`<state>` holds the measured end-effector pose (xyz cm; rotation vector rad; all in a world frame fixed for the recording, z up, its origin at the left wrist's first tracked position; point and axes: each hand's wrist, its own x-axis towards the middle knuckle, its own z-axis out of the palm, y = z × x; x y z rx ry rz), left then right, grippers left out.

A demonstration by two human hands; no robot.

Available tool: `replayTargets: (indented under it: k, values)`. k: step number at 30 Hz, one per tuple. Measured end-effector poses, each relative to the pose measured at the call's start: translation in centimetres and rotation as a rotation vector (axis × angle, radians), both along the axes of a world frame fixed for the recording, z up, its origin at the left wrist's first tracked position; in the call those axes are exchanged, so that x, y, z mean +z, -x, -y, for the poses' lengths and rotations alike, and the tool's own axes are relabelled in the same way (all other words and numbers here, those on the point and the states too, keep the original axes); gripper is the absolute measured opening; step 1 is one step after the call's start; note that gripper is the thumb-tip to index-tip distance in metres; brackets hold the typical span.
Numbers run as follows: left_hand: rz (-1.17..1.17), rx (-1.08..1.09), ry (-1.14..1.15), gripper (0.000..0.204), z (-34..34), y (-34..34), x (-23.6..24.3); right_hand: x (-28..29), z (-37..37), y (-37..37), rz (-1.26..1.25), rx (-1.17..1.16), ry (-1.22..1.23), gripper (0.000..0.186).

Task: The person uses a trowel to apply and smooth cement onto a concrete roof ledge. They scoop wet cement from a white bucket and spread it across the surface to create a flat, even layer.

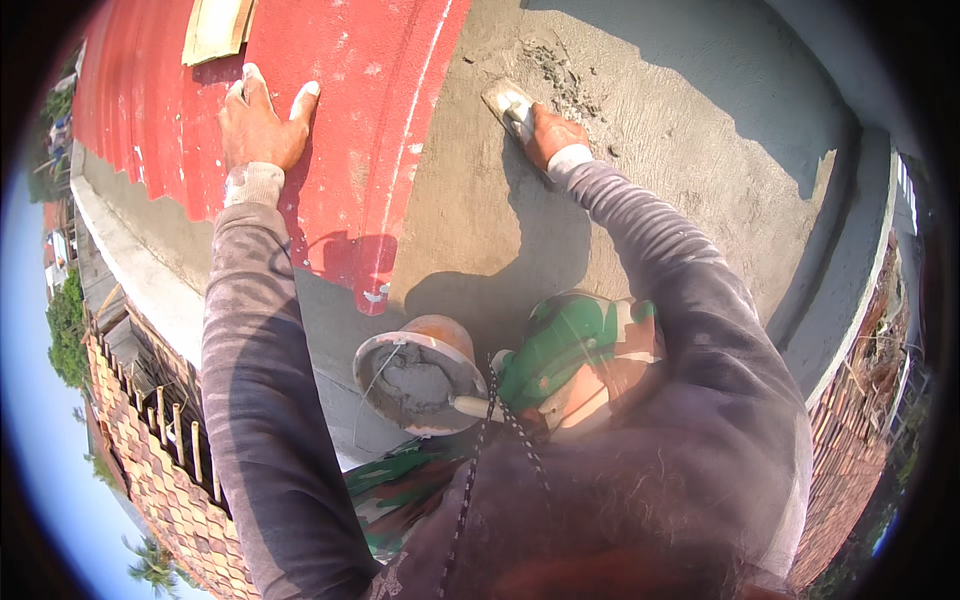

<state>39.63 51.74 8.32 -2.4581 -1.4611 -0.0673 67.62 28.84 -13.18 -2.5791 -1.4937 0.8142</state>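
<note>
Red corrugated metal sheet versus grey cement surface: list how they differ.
The red corrugated metal sheet is ribbed and glossy; the grey cement surface is matte, with rough wet lumps. The left hand lies flat and open on the sheet; the right hand holds a flat steel trowel against the cement. Both lie side by side in sunlight.

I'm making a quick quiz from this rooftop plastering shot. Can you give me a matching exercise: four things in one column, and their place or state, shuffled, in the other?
Things:
1. left hand
2. trowel
3. bucket
4. wooden board

Place or state:
A. holds grey mortar, beside the person's knee
B. lies at the top edge of the red sheet
C. pressed flat on the red corrugated sheet
D. gripped in the right hand, on the grey cement surface

Pairs: 1-C, 2-D, 3-A, 4-B
</note>
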Motion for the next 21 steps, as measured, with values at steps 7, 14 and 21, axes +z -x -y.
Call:
replayTargets:
  k: [7, 14, 21]
  values:
    - [-0.083, 0.009, 0.002, 0.100, 0.8, -0.6, 0.1, 0.8, -4.0, -6.1, 0.094, -0.046, -0.156, 0.039]
    - [-0.099, 0.015, -0.019, 0.101, 0.4, 0.0, 0.1, -0.7, -0.1, -0.9, 0.048, 0.031, -0.060, 0.037]
    - [-0.146, 0.033, 0.030, 0.103, 0.4, -0.6, 0.6, -1.3, -6.8, -6.3, 0.119, -0.110, -0.205, 0.037]
